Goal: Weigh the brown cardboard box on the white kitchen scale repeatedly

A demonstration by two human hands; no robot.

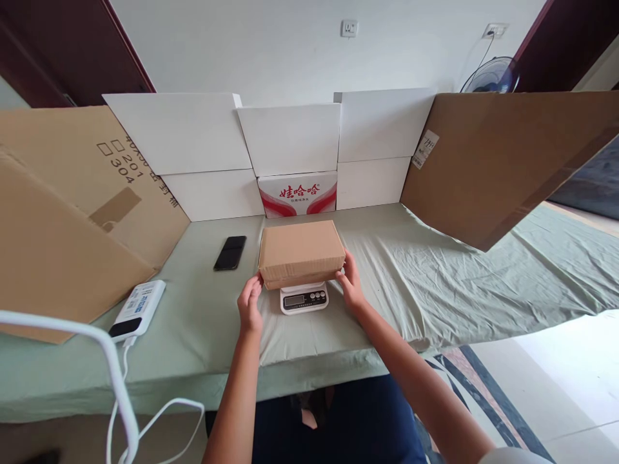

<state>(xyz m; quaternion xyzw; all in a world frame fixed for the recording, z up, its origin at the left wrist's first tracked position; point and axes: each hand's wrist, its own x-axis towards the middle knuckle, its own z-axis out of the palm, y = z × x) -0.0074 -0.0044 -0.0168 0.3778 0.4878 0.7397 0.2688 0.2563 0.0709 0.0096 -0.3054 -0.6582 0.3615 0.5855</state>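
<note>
A room in a home, set up for packing: a surface (435,283) draped in a wrinkled green sheet, cardboard panels (493,161) and white boxes (290,138) as screens, a wall socket (349,28), a standing fan (493,76), dark wooden door frames (128,48).

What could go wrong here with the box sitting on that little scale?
The cardboard box overhangs the small kitchen scale on both sides, so it might tip if let go unevenly. The left hand and right hand touch its ends, which could skew a reading. The box also shadows part of the display.
</note>
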